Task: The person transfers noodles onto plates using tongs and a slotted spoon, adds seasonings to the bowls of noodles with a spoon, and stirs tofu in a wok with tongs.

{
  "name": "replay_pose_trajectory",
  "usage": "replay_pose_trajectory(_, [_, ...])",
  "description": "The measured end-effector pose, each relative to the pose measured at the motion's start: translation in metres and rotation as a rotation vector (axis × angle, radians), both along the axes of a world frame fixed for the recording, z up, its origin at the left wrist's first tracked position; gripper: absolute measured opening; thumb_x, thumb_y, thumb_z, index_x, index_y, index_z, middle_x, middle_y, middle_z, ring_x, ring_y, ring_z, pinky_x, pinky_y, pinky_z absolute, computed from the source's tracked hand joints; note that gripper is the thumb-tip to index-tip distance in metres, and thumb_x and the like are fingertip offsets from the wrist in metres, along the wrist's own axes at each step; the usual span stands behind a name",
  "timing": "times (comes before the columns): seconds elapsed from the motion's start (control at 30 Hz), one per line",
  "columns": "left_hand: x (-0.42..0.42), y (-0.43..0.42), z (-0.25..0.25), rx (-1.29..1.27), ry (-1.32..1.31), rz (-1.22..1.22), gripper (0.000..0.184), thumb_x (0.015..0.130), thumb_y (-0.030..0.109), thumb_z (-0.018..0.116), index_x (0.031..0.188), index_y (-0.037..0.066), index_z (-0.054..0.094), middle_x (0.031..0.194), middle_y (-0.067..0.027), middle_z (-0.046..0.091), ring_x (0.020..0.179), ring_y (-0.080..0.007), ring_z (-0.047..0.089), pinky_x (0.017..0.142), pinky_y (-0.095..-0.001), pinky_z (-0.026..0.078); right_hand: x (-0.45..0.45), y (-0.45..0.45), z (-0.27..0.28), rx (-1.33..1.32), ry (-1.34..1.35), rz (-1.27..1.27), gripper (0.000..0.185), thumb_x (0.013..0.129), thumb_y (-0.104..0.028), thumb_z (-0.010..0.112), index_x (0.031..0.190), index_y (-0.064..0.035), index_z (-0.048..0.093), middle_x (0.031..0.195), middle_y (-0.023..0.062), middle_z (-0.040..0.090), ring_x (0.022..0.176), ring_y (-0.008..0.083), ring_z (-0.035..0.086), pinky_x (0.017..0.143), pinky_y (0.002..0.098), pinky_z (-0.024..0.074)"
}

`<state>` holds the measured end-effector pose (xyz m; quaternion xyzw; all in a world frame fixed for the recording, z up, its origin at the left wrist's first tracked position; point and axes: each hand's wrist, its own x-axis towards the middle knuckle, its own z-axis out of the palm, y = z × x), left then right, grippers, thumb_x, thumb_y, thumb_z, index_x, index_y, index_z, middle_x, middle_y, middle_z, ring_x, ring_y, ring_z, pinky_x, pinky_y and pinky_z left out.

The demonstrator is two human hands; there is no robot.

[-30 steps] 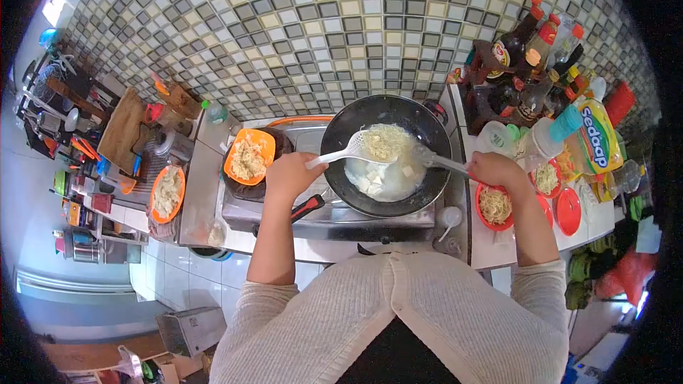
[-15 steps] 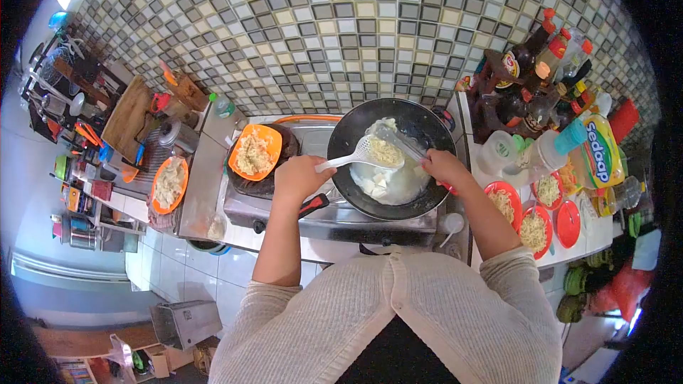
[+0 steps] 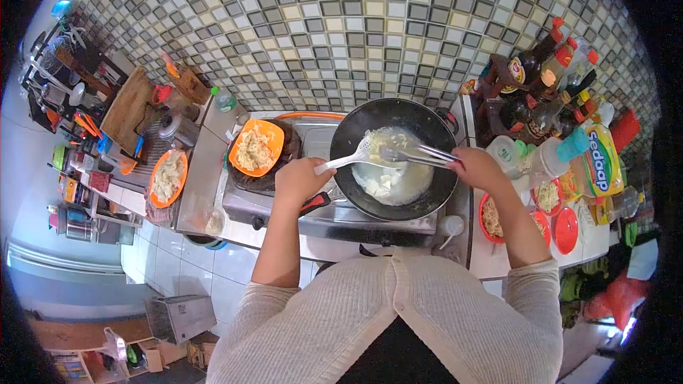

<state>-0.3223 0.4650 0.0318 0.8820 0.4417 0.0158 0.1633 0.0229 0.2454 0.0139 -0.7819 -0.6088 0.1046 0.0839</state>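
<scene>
My left hand is closed around the handle of a white slotted ladle, whose head dips into the black wok. In my right hand is a pair of metal tongs, gripped near the end. The tongs' tips reach into the wok close to the ladle's head and look blurred. Cloudy liquid fills the wok's bottom, with white pieces towards the front and pale noodle-like food near the ladle. The wok's black-and-red handle sticks out below my left hand.
An orange bowl of noodles sits on the left burner. Further left is an orange plate of pale food. Red bowls, several sauce bottles and a Sedaap pack crowd the right counter. The tiled wall rises behind the stove.
My right hand has moved right and slightly down with the tongs. The ladle's head has tilted, and the noodle heap that lay in it no longer shows clearly. My left hand has barely shifted.
</scene>
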Motion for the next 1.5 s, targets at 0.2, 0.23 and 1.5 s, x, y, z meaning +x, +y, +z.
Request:
replay_pose_trajectory(0.2, [-0.004, -0.016, 0.003, 0.031, -0.031, -0.028, 0.039, 0.079, 0.048, 0.064, 0.094, 0.014, 0.072, 0.081, -0.0141, 0.070, 0.077, -0.0324, 0.068, 0.070, -0.0431, 0.054, 0.019, -0.014, 0.032, -0.311, 0.354, -0.331, 0.033, 0.093, -0.033, 0.050, 0.099, -0.0023, 0.060, 0.076, 0.0180, 0.065, 0.068, 0.0362, 0.065, 0.065, 0.0485, 0.0505])
replay_pose_trajectory(0.23, [-0.004, -0.018, 0.002, -0.006, -0.036, -0.038, 0.038, 0.080, 0.047, 0.063, 0.092, 0.012, 0.071, 0.080, -0.0146, 0.069, 0.077, -0.0333, 0.068, 0.069, -0.0439, 0.054, 0.035, -0.020, 0.002, -0.236, 0.129, -0.234, 0.035, 0.093, -0.033, 0.050, 0.096, -0.0001, 0.061, 0.074, 0.0177, 0.065, 0.063, 0.0345, 0.065, 0.063, 0.0471, 0.0513])
replay_pose_trajectory(1.5, [-0.046, -0.037, -0.056, -0.270, -0.588, 0.051, 0.027, 0.088, 0.029, 0.066, 0.093, 0.003, 0.064, 0.070, -0.0114, 0.065, 0.066, -0.0239, 0.064, 0.062, -0.0361, 0.049, 0.007, -0.014, 0.027, -0.021, 1.131, -0.358, 0.031, 0.101, -0.034, 0.044, 0.108, -0.0066, 0.057, 0.071, 0.0059, 0.062, 0.046, 0.0131, 0.055, 0.040, 0.0261, 0.0439])
